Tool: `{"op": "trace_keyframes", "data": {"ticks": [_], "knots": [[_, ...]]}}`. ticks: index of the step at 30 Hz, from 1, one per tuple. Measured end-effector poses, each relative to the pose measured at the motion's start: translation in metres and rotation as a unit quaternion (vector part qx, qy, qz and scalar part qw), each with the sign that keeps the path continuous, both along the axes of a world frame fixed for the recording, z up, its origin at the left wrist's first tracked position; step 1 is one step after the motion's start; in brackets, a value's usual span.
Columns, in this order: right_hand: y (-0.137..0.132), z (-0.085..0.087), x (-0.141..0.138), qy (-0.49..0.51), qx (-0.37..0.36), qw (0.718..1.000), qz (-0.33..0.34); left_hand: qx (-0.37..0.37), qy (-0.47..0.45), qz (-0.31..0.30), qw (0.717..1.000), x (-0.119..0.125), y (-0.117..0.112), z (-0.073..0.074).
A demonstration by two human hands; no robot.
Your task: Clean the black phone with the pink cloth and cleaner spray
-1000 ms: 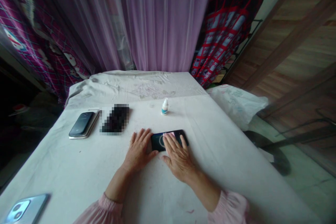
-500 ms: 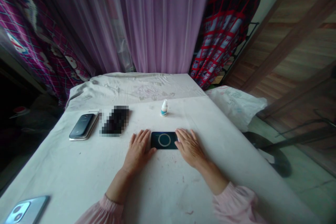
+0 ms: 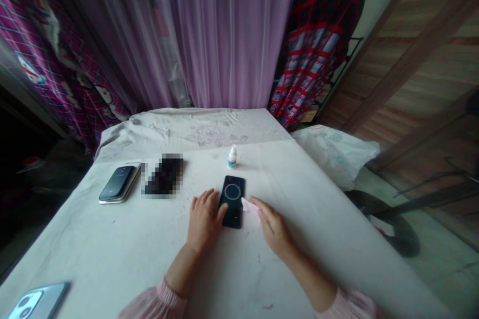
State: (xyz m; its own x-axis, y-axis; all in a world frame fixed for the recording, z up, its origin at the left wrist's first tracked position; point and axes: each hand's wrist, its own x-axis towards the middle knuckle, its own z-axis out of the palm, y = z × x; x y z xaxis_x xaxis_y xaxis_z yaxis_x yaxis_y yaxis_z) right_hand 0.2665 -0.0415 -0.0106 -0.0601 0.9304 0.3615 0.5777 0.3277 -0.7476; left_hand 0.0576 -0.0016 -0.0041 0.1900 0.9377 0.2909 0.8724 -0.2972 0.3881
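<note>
A dark smartphone (image 3: 233,213) with a pale ring on its screen lies lengthwise in front of me on the white cloth. At its left edge rests my left hand (image 3: 204,218), fingers spread and thumb over the rim. My right hand (image 3: 275,229) is on the other side, pinching a small piece of pink cloth (image 3: 249,205) whose tip reaches the phone's right edge. Just beyond the phone stands a small white spray bottle (image 3: 232,158) with a blue label.
To the left lie a stacked pair of phones (image 3: 118,182) and a dark blurred-out object (image 3: 164,175). A silvery-blue phone (image 3: 47,301) is near the front left corner. Purple curtains (image 3: 232,35) hang behind the table (image 3: 149,259); a white plastic bag (image 3: 337,152) sits at its right.
The phone has turned from crosswise to lengthwise. My right hand has come off it, and the pink cloth now shows in its fingers. My left hand has shifted slightly right.
</note>
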Motion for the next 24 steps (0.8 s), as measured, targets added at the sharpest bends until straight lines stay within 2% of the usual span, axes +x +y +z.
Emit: {"op": "trace_keyframes", "data": {"ticks": [2, 4, 7, 9, 12, 15, 16, 18, 20, 24], "knots": [[0.009, -0.002, 0.011, 0.053, -0.026, 0.996, -0.068, 0.022, 0.014, -0.001, 1.0, 0.007, -0.022, -0.008], [0.019, -0.002, 0.015, 0.09, -0.033, 0.99, -0.1, 0.038, 0.037, -0.005, 0.999, 0.019, -0.037, -0.013], [0.034, 0.005, 0.01, 0.103, -0.024, 0.989, -0.099, 0.027, 0.061, 0.01, 0.998, 0.033, -0.041, -0.012], [0.043, 0.012, 0.006, 0.091, -0.015, 0.991, -0.093, 0.011, 0.068, 0.009, 0.998, 0.034, -0.035, -0.009], [0.051, 0.021, 0.003, 0.059, 0.001, 0.993, -0.104, -0.019, 0.065, -0.055, 0.996, 0.013, -0.027, -0.005], [0.051, 0.025, 0.001, -0.012, 0.024, 0.995, -0.1, -0.05, 0.067, -0.185, 0.979, -0.024, -0.024, -0.004], [0.049, 0.024, -0.001, -0.047, 0.031, 0.995, -0.084, -0.046, 0.068, -0.195, 0.977, -0.037, -0.024, -0.005], [0.044, 0.02, -0.007, -0.127, 0.043, 0.99, -0.032, -0.035, 0.071, -0.181, 0.98, -0.055, -0.024, -0.006], [0.038, 0.014, -0.015, -0.201, 0.043, 0.979, 0.011, -0.025, 0.074, -0.161, 0.984, -0.063, -0.024, -0.007], [0.027, 0.009, -0.029, -0.297, 0.006, 0.955, 0.004, -0.016, 0.078, -0.133, 0.988, -0.054, -0.022, -0.008]]}}
